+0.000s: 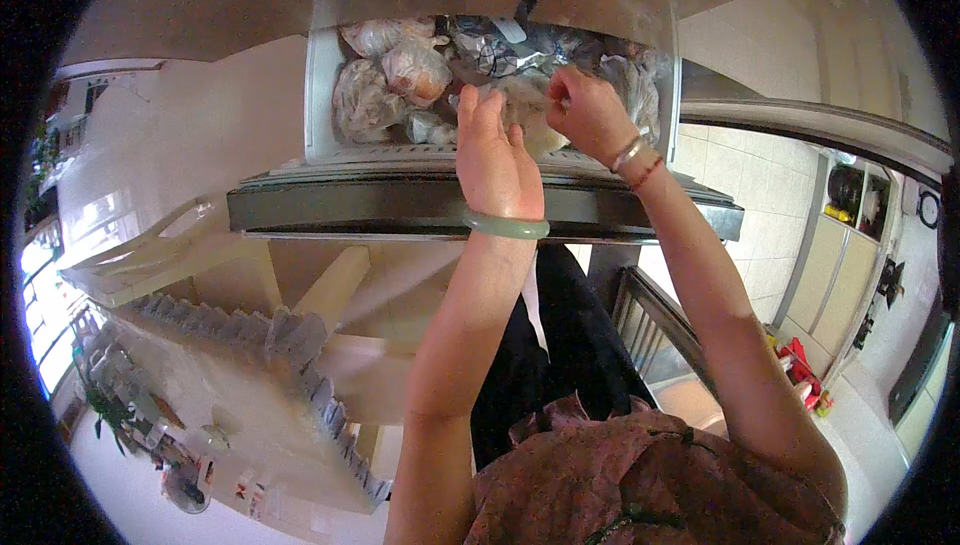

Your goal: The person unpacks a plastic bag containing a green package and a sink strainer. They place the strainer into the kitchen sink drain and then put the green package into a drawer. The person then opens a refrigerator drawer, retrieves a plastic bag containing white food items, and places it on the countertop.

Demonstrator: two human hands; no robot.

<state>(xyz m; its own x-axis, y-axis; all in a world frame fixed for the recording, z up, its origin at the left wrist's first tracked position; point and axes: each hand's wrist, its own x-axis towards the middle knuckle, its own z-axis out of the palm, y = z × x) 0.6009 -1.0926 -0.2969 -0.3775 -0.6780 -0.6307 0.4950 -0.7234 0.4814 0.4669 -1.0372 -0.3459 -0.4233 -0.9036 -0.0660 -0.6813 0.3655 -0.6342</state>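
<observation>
Both hands up in an open freezer drawer (320, 95) packed with frozen bags. The left hand (497, 160) lies open, palm against a pale bag (520, 110) at the drawer's front edge; the right hand (590, 110) is pinched shut on that bag's top. Risk: the bag looks frosted and slick, so a pinch alone may slip, and neighbouring bags (395, 80), piled close, could tumble out.
</observation>
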